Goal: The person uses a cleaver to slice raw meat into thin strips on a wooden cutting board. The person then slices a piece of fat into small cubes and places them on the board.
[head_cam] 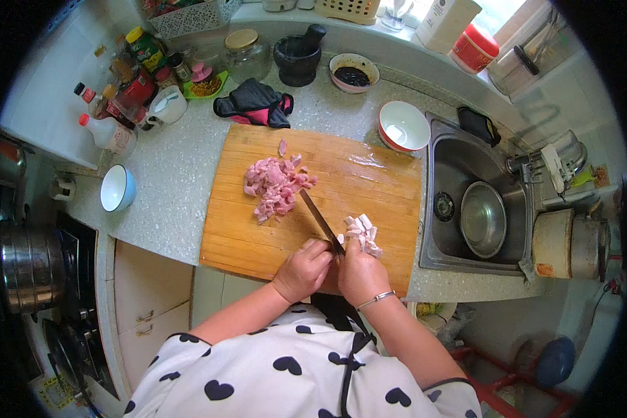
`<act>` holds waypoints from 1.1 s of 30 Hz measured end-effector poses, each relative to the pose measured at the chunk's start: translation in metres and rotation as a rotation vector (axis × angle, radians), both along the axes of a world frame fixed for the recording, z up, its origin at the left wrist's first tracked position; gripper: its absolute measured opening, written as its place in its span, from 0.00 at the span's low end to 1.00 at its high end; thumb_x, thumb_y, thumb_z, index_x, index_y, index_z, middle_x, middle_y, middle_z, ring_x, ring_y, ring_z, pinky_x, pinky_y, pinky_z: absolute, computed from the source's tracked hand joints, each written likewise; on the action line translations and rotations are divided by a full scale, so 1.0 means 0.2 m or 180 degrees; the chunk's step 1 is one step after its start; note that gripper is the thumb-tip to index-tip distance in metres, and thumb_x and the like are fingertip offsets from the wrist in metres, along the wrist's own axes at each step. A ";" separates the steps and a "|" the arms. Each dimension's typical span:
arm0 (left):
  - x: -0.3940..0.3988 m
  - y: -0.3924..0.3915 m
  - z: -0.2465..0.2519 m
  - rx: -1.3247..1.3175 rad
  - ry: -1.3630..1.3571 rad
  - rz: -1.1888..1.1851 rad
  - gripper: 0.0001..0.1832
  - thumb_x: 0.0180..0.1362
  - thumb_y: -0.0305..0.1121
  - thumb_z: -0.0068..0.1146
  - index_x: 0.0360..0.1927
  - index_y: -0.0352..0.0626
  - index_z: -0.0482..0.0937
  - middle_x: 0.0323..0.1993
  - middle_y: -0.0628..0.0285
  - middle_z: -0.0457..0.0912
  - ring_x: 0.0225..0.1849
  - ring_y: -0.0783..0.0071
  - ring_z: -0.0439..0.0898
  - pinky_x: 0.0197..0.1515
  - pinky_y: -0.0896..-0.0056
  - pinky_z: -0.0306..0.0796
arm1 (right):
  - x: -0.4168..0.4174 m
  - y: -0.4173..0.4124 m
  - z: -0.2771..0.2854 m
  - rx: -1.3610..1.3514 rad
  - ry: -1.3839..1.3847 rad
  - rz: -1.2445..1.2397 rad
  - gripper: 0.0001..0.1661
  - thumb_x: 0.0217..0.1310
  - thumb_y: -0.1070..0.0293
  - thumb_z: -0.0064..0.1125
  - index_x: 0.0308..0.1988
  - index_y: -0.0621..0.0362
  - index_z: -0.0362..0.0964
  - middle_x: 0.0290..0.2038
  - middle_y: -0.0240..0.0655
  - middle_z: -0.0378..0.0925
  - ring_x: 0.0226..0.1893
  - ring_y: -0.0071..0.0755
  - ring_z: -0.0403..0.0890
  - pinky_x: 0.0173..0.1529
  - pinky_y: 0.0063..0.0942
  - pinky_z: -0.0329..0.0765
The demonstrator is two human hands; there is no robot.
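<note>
On the wooden cutting board point(240, 230) lies a pile of cut pink raw meat point(274, 183), with one loose piece above it. A smaller heap of whitish cut pieces, which look like fat, point(363, 232) is at the board's right. My right hand point(363, 274), with a metal bangle at the wrist, grips a knife point(318, 217) close beside this heap; the blade points up and left towards the pink meat. My left hand point(305, 266) is curled at the near end of the blade, by the board's front edge. Whether its fingers hold something is hidden.
A red-and-white bowl point(403, 126) stands at the board's top right corner, beside the sink point(436, 245) with a metal basin point(483, 219). Gloves point(256, 104), a stone mortar point(297, 57) and a bowl of dark sauce point(354, 73) are behind. A blue bowl point(118, 188) stands left.
</note>
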State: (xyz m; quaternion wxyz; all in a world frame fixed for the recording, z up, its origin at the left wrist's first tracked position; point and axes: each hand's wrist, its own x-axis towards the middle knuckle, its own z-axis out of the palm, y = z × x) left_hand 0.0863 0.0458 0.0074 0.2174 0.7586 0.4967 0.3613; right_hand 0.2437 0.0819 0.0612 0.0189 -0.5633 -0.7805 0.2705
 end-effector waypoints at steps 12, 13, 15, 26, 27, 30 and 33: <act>-0.01 -0.02 -0.01 0.0136 0.0060 0.0016 0.07 0.51 0.21 0.58 0.35 0.36 0.77 0.41 0.53 0.76 0.42 0.53 0.77 0.42 0.59 0.75 | 0.02 -0.02 0.01 -0.0272 -0.0106 0.0065 0.15 0.61 0.70 0.53 0.45 0.67 0.64 0.24 0.59 0.78 0.26 0.65 0.82 0.31 0.55 0.78; -0.01 -0.02 -0.01 0.0163 0.0059 0.0059 0.07 0.51 0.21 0.58 0.36 0.36 0.77 0.41 0.53 0.76 0.43 0.53 0.77 0.43 0.59 0.75 | 0.05 -0.04 0.03 -0.0340 -0.0152 0.0062 0.15 0.63 0.70 0.53 0.46 0.67 0.64 0.23 0.59 0.78 0.25 0.66 0.81 0.31 0.56 0.77; -0.01 -0.02 -0.01 0.0228 -0.0024 0.0062 0.08 0.52 0.22 0.59 0.37 0.36 0.78 0.42 0.53 0.76 0.44 0.53 0.77 0.44 0.59 0.75 | 0.08 -0.07 0.02 -0.0268 -0.0020 -0.0002 0.15 0.63 0.69 0.53 0.46 0.67 0.64 0.23 0.59 0.78 0.25 0.67 0.80 0.31 0.57 0.77; -0.03 -0.05 0.03 0.0305 -0.0072 0.0023 0.15 0.49 0.19 0.59 0.42 0.35 0.80 0.43 0.54 0.78 0.45 0.53 0.78 0.49 0.59 0.74 | 0.12 -0.05 0.07 0.0055 0.0089 -0.0051 0.12 0.63 0.69 0.53 0.42 0.66 0.64 0.21 0.57 0.78 0.23 0.65 0.81 0.28 0.56 0.77; -0.02 -0.04 0.02 0.0264 -0.0059 0.0033 0.14 0.48 0.19 0.59 0.41 0.36 0.80 0.43 0.54 0.78 0.45 0.53 0.78 0.48 0.60 0.74 | 0.11 -0.08 0.08 0.0004 0.0111 0.0005 0.12 0.63 0.69 0.53 0.41 0.66 0.64 0.21 0.56 0.78 0.22 0.64 0.81 0.28 0.55 0.77; -0.01 -0.04 0.01 0.0166 -0.0059 0.0050 0.12 0.48 0.19 0.58 0.38 0.36 0.80 0.42 0.54 0.78 0.44 0.53 0.78 0.47 0.60 0.74 | 0.10 -0.12 0.09 -0.0082 -0.0042 0.0086 0.12 0.63 0.68 0.52 0.40 0.65 0.63 0.20 0.56 0.78 0.22 0.63 0.81 0.28 0.55 0.78; -0.02 -0.04 0.02 0.0149 -0.0131 0.0049 0.10 0.48 0.19 0.58 0.36 0.36 0.79 0.41 0.54 0.78 0.42 0.53 0.78 0.46 0.59 0.74 | 0.12 -0.14 0.09 -0.0193 -0.0203 0.0134 0.11 0.62 0.69 0.53 0.39 0.65 0.63 0.20 0.57 0.78 0.23 0.62 0.82 0.28 0.54 0.78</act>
